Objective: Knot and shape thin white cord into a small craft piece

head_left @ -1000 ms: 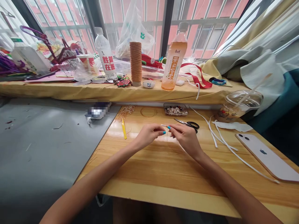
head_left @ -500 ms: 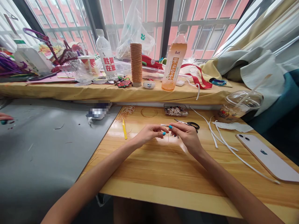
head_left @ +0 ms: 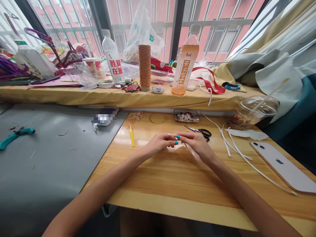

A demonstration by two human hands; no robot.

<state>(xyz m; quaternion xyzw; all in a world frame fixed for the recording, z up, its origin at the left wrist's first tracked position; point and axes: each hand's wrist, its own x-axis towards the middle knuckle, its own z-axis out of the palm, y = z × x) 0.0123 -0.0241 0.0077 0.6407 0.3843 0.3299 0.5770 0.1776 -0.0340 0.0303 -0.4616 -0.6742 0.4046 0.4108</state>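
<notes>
- The right hand [head_left: 195, 142] pinches a short white cord [head_left: 171, 134] between thumb and finger; its other fingers curl under, out of sight behind the palm.
- The left hand [head_left: 160, 143] meets it from the other side, fingertips drawn in close to the cord — whether they pinch it, or only the thread, I cannot tell.
- The cord sits between the two hands, above the wooden table [head_left: 158, 184]; one end points towards the left hand, the middle is covered by the right hand's fingers, and a pale length shows below them.
- A brown thread [head_left: 174, 136] lies against the cord at the grip, too fine and too covered to follow.
- Behind the right hand, the black-handled scissors [head_left: 205, 132] are partly hidden.
- The clear tray [head_left: 187, 116] holds small pieces, pale and dark, too tiny to tell apart.
- Loose white strips [head_left: 237, 149] cross near the phone [head_left: 281, 163], whose lower end is cut off at the right edge.
- The teal-handled tool [head_left: 11, 140] on the grey table [head_left: 61, 158] runs out of view at the left.
- Part of the pale box [head_left: 103, 119] is pixelated — its top cannot be read.
- Below the table edge, shadow swallows most detail.
</notes>
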